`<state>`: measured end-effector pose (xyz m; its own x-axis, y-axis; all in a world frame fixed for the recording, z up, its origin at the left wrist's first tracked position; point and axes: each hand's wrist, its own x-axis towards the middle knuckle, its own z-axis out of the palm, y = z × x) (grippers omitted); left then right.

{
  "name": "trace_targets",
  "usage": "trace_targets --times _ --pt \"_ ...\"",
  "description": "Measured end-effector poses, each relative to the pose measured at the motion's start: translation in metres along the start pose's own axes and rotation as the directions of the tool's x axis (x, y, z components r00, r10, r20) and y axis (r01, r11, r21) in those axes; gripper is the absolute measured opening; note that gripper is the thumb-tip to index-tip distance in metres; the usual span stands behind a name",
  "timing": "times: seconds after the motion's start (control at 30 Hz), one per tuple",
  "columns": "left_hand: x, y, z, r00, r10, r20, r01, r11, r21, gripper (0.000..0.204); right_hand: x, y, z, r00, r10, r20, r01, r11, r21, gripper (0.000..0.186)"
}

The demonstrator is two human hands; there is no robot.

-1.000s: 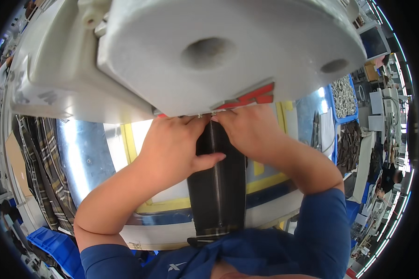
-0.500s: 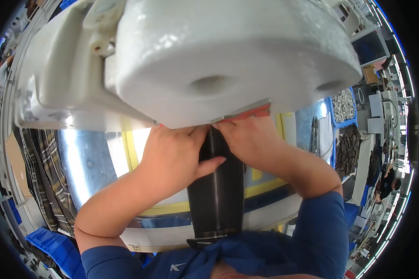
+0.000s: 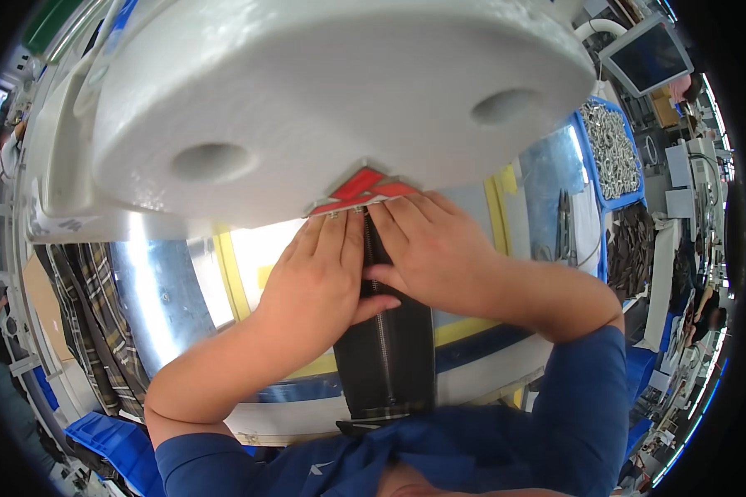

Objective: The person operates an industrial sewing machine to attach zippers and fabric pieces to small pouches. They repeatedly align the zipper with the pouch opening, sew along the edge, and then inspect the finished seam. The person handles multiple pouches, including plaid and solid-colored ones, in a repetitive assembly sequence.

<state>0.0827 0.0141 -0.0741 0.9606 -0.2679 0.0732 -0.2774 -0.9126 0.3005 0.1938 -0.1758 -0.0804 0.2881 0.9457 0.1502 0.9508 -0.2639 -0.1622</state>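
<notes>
A dark strip of fabric [image 3: 410, 356] with a metal zipper [image 3: 383, 344] down its middle lies lengthwise on the work table, its near end at my body. My left hand [image 3: 313, 269] rests on the left of the strip, fingers stretched forward and thumb pointing toward the zipper. On the other side my right hand [image 3: 439, 248] lies with straight fingers, its thumb crossing toward the zipper. Both sets of fingertips reach the lower edge of a white sewing machine head [image 3: 331, 124] with a red panel [image 3: 365, 186]. The machine hides the strip's far end.
Plaid cloth [image 3: 112, 331] hangs at the left. A blue bin [image 3: 626, 201] of small metal pieces stands right, above a heap of dark pieces [image 3: 630, 248]. Tweezers-like tools [image 3: 564, 224] lie nearby. Another blue bin [image 3: 112, 447] is low left; a screen [image 3: 646, 54] stands far right.
The view has shifted, showing more of the red panel and both hands' fingers. My right hand's fingers have straightened, and its thumb now shows over the strip.
</notes>
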Motion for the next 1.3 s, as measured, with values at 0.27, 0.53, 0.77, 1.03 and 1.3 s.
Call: trace_targets --times 0.27,0.53,0.77,1.03,1.3 --pt "-0.008 0.004 0.003 0.995 -0.006 0.097 0.0 0.998 0.062 0.136 -0.003 -0.01 -0.003 0.997 0.043 0.056 -0.043 0.999 0.004 0.083" --pt "-0.006 0.009 0.012 0.997 -0.058 0.051 0.057 0.998 0.028 0.14 -0.004 -0.009 -0.002 0.994 0.073 0.076 -0.08 0.993 0.086 0.084" --pt "-0.004 0.009 0.012 0.996 -0.073 0.043 0.072 0.997 0.026 0.14 -0.001 -0.006 -0.006 0.993 0.067 0.094 -0.075 0.994 0.08 0.083" --pt "0.004 0.004 0.001 0.999 -0.049 0.005 0.049 0.999 0.012 0.132 0.0 -0.004 -0.008 0.993 0.072 0.098 -0.081 0.992 0.099 0.083" --pt "0.006 0.003 0.002 0.998 -0.036 -0.06 0.039 0.998 0.052 0.112 0.002 -0.005 -0.01 0.988 0.103 0.117 -0.119 0.984 0.135 0.083"
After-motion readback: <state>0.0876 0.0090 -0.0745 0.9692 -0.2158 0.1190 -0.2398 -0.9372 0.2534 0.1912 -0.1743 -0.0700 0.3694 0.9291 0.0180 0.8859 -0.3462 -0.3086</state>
